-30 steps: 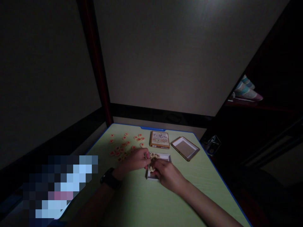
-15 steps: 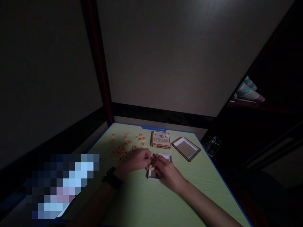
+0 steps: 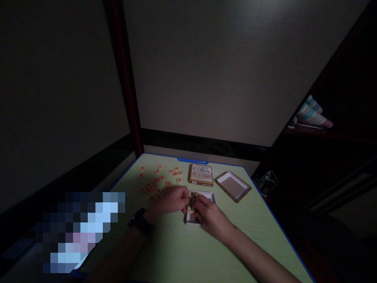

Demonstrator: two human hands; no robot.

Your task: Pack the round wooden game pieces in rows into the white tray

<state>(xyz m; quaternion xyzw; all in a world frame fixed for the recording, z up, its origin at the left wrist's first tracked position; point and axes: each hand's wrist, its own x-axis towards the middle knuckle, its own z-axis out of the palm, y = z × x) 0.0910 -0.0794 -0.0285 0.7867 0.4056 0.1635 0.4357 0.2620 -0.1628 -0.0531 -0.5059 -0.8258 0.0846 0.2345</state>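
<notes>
A shallow white box tray (image 3: 213,196) lies on the table, with several round Chinese chess pieces (image 3: 191,210) bearing dark characters along its left side. My right hand (image 3: 212,217) reaches over the tray, fingers bent and pinched down at the pieces; its fingertips are partly hidden. At the tray's left edge is my left hand (image 3: 174,199), its fingers curled together close to the right fingertips. What the left fingers hold, if anything, cannot be made out. Loose Chinese chess pieces with red characters (image 3: 168,183) are scattered on the table beyond and left of my left hand.
The light green table (image 3: 182,251) has a blue rim. A printed box (image 3: 201,174) lies beyond the tray, and an open box lid (image 3: 234,186) rests to its right. Walls stand close behind and left. Beyond the right edge is a transparent container (image 3: 268,182).
The whole view has shifted slightly, moving everything a little to the right. Both hands keep nearly the same place at the tray, with only tiny finger movement.
</notes>
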